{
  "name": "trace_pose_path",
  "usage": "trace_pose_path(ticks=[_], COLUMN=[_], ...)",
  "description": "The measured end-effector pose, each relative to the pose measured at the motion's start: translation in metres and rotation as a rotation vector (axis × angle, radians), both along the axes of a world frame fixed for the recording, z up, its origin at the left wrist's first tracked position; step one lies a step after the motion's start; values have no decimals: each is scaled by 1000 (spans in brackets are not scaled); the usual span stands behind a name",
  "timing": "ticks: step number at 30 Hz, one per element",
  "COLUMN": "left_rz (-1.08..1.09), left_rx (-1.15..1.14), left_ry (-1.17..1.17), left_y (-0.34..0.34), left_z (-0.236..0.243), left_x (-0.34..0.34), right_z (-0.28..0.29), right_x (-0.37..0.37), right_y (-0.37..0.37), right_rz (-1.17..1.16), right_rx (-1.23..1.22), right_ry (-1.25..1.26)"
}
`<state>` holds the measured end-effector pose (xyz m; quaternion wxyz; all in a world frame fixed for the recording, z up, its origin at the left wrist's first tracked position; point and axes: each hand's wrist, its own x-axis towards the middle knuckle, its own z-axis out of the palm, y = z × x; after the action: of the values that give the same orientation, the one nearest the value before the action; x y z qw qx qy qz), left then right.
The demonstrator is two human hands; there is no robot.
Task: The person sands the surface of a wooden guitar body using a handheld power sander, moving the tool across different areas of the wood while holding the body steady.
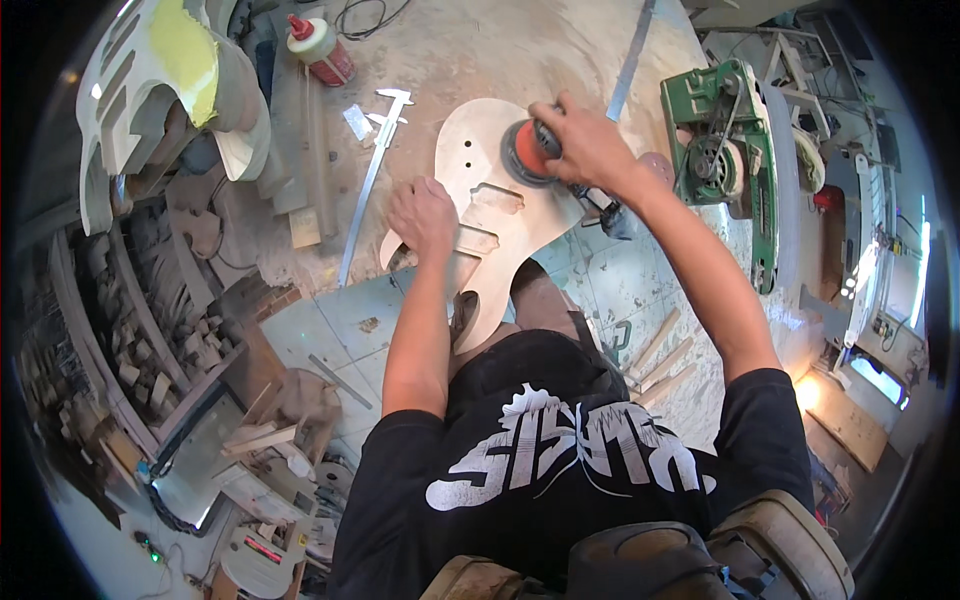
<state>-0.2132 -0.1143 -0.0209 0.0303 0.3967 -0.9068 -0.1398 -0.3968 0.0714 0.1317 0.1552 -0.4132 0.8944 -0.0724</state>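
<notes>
Clamps right fingers (pixel 546 114) on an orbital sander (pixel 529 148) atop an electric-guitar body (pixel 480 218) overhanging the dusty counter (pixel 490 50); rests left fingers (pixel 406 203) on the body, cannot tell if clamped. Right of it, green belt-driven machine (pixel 712 160).

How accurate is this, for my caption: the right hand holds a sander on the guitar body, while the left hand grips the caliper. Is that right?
Not quite: in the head view, the left hand rests on the guitar body, not the caliper. The right hand holds the sander there.
</notes>
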Motion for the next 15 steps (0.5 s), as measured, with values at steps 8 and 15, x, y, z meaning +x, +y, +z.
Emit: trace_pose_path(ticks=[8,15], left_rz=[36,89], left_rx=[84,76], left_ry=[61,216], left_y=[0,2], left_z=[-1,-3], left_x=[2,7], right_z=[5,6], right_x=[-37,-3], right_y=[-55,-97], right_rz=[-14,189], right_rx=[4,43], right_ry=[-30,-6])
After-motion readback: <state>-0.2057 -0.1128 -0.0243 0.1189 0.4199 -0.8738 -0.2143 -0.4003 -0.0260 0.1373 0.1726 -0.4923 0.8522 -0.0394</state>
